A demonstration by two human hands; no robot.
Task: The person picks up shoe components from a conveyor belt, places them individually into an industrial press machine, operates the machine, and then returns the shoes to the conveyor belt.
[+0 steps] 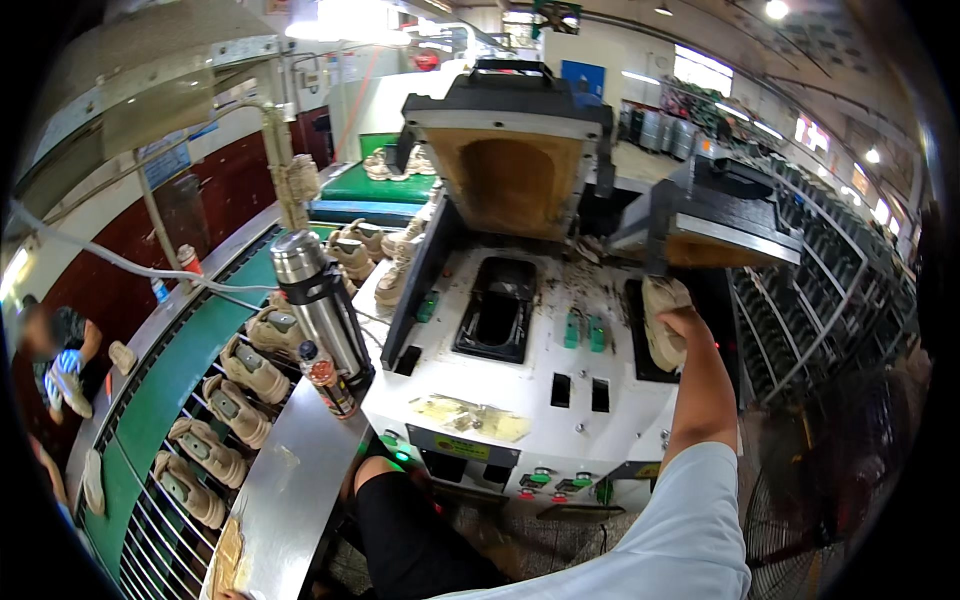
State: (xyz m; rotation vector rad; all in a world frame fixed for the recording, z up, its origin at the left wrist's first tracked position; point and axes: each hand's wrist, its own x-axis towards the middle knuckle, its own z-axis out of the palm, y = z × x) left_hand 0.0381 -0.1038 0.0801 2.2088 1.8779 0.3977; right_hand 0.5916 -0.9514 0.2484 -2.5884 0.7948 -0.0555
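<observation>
My right hand reaches forward and grips a beige shoe at its side. The shoe lies in the right-hand black well of a white two-station press, below a partly raised lid. The left station's lid stands fully raised, showing its tan inner pad, over a black-lined well with no shoe in it. Only a sliver of skin, seemingly my left hand, shows at the lower edge by the metal table; its fingers are hidden.
A steel thermos and a drink bottle stand on the metal side table. Several beige shoes line a rack beside a green conveyor. A gloved co-worker holds a shoe at far left. Racks stand right, above a fan.
</observation>
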